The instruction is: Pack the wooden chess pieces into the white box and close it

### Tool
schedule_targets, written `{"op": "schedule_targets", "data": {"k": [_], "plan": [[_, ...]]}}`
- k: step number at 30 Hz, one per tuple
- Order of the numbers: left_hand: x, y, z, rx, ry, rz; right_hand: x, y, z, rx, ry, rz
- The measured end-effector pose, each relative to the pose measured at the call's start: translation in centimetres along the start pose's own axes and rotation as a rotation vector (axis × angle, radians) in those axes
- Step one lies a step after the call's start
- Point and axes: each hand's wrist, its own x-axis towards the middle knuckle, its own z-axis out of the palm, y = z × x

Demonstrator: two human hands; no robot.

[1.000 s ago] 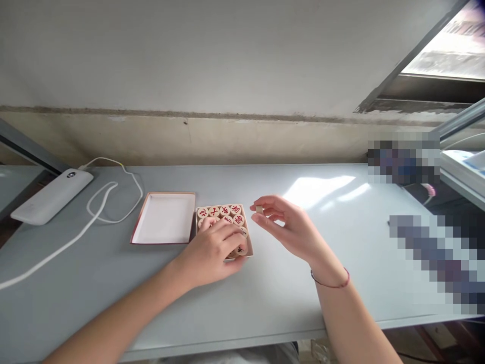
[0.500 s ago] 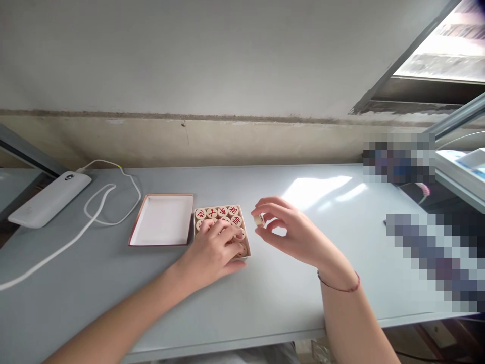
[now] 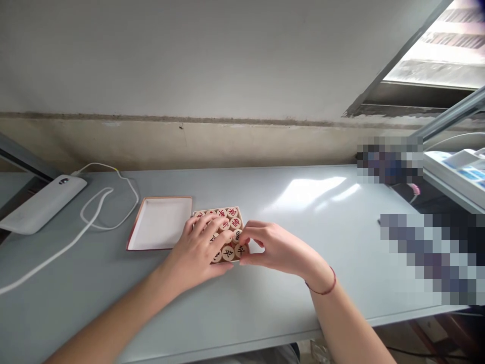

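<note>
A shallow cardboard box (image 3: 239, 215) packed with round wooden xiangqi pieces stands on the grey table (image 3: 303, 298). Their characters are carved in red and black. My left hand (image 3: 197, 253) rests on the left of the pieces, fingers spread, covering several of them. My right hand (image 3: 275, 250) reaches the box's right corner, with thumb and fingers closing around a black-marked piece (image 3: 240, 249). The two hands nearly meet over the box. An empty white box lid (image 3: 159, 222) with a red edge lies just left of it.
A white power bank (image 3: 41, 205) lies at the far left with a white cable (image 3: 56, 265) looping over the table. A wall rises behind the table. Blurred objects and a metal-framed window stand at the right.
My right hand has moved left from the open table to the box, bringing the small wooden piece with it. My left hand has shifted further left across the pieces.
</note>
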Motion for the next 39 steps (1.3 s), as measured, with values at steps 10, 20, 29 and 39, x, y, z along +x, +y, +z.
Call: {"op": "schedule_targets", "data": {"k": [10, 20, 29, 39], "plan": [[0.2, -3.8, -3.3, -0.035, -0.064, -0.468, -0.1, 0.5, -0.6, -0.019, 0.222, 0.034], [-0.2, -5.5, -3.2, -0.090, -0.278, -0.657, 0.4, 0.4, 0.0, -0.017, 0.232, 0.015], [-1.3, -3.2, -8.1, -0.607, 0.316, -0.847, 1.3, -0.2, 1.5, 0.317, 0.478, -0.001], [-0.4, -3.0, -4.4, -1.019, 0.216, -0.975, 1.9, -0.9, 2.4, 0.885, 0.403, 0.193]]}}
